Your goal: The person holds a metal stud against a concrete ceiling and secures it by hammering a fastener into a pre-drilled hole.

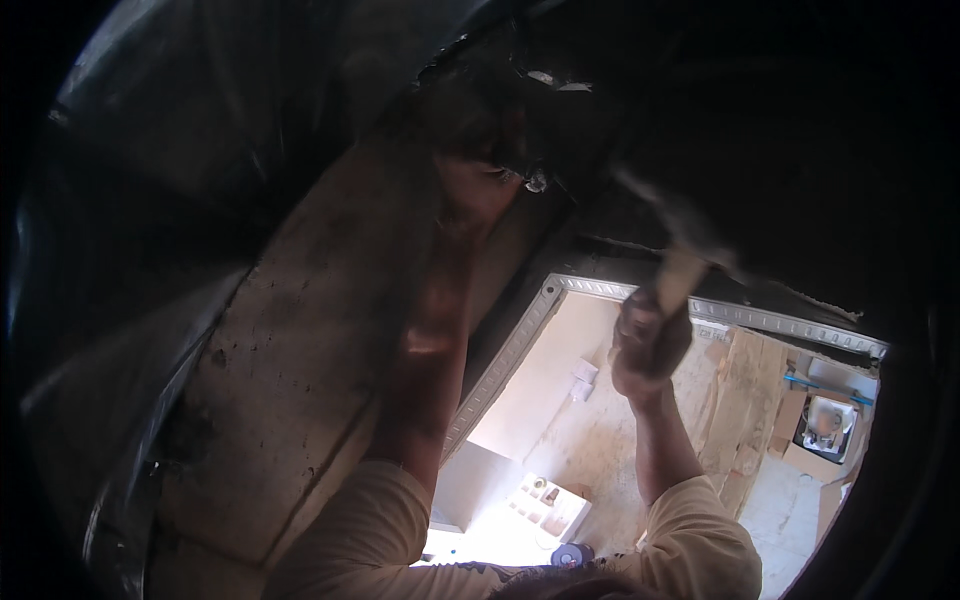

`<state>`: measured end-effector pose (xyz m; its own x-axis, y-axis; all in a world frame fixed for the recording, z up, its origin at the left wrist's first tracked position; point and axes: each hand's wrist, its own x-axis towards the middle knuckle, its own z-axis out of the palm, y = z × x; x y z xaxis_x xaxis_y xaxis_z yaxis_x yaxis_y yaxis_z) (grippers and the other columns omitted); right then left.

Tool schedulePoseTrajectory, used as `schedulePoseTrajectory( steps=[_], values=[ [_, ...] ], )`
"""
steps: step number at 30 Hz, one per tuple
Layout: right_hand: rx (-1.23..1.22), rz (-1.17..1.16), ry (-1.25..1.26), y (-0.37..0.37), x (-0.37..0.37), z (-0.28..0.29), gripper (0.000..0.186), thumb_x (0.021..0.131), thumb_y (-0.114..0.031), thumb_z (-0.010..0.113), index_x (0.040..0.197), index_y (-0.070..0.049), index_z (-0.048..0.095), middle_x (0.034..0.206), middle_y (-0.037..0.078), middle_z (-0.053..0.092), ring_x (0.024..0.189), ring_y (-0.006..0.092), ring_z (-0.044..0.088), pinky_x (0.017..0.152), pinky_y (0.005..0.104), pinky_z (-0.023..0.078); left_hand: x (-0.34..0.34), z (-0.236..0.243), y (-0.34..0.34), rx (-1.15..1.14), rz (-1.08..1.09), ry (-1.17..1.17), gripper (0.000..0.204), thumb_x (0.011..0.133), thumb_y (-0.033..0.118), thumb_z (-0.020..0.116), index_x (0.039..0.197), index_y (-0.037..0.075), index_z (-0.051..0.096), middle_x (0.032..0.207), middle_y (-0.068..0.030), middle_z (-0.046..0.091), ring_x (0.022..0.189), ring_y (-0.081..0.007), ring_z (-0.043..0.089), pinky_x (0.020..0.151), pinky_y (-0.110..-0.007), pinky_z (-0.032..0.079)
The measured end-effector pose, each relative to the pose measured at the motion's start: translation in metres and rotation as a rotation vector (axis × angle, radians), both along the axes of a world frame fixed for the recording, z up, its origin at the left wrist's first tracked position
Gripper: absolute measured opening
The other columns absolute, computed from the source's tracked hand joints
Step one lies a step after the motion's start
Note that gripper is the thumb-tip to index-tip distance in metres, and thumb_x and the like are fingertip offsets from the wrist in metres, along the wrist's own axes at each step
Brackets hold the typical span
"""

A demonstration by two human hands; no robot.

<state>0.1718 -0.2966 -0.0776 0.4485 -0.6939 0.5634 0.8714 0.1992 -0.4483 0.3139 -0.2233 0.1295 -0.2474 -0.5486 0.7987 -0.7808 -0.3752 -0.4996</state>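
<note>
My right hand (652,345) is closed round the pale handle of a hammer (690,230), raised over the opening. The hammer's head is smeared by motion and stands apart from my left hand. Reaching farther up into the dark, my left hand (478,185) has its fingers bent round something I cannot make out. A small shiny bit (536,182) shows beside those fingers. Just beyond, pale ragged scraps (560,82) catch the light; deep shadow hides the rest.
A perforated metal profile (505,370) frames a bright opening. Through it show a compartment box (545,508), an open carton (825,430) and a wooden board (742,410) below. A stained wall (290,330) rises at the left, with crumpled dark sheeting (130,300) beside it.
</note>
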Motion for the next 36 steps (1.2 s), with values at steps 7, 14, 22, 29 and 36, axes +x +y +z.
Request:
schedulePoseTrajectory(
  steps=[7,14,22,29,36],
  values=[
    [0.213,0.285,-0.52,-0.004,-0.026,0.033,0.031,0.094,-0.039,0.047,0.092,-0.007,0.049,0.065,0.002,0.044,0.05,0.0148,0.041,0.043,0.0296,0.036,0.014,-0.006,0.003,-0.054,-0.322,0.171,0.006,0.072,0.001,0.068,0.074,0.005,0.065,0.057,-0.0062,0.053,0.048,-0.0226,0.053,0.044,-0.034,0.037],
    [-0.017,-0.043,0.004,0.001,-0.003,0.005,0.029,0.091,-0.034,0.054,0.096,-0.006,0.051,0.064,0.003,0.043,0.047,0.0097,0.039,0.042,0.0261,0.037,0.008,0.001,0.007,0.041,-0.065,-0.009,0.007,0.07,-0.001,0.067,0.074,0.005,0.065,0.057,-0.0069,0.053,0.047,-0.0241,0.052,0.044,-0.034,0.037],
    [-0.245,-0.193,0.3,0.023,0.019,0.015,0.04,0.089,-0.029,0.06,0.106,0.006,0.05,0.054,0.011,0.053,0.05,0.0225,0.059,0.046,0.033,0.044,0.01,-0.009,-0.004,-0.02,-0.296,0.119,0.017,0.073,0.001,0.069,0.062,0.005,0.056,0.055,-0.0076,0.051,0.046,-0.0203,0.051,0.045,-0.036,0.036],
    [0.143,-0.051,-0.189,-0.002,-0.018,0.015,0.035,0.091,-0.039,0.055,0.098,-0.005,0.049,0.065,0.002,0.041,0.05,0.0101,0.039,0.043,0.025,0.035,0.012,-0.001,0.005,0.026,-0.109,-0.027,0.02,0.074,0.001,0.068,0.061,0.005,0.054,0.055,-0.0064,0.05,0.046,-0.0194,0.049,0.044,-0.033,0.036],
    [-0.235,-0.155,0.343,0.02,0.018,0.007,0.035,0.092,-0.032,0.056,0.096,0.002,0.049,0.061,0.009,0.054,0.053,0.0217,0.057,0.05,0.0336,0.047,0.014,-0.004,-0.008,0.003,-0.259,0.061,0.015,0.073,0.0,0.068,0.062,0.005,0.058,0.057,-0.0068,0.052,0.048,-0.0214,0.048,0.045,-0.034,0.036]
  ],
)
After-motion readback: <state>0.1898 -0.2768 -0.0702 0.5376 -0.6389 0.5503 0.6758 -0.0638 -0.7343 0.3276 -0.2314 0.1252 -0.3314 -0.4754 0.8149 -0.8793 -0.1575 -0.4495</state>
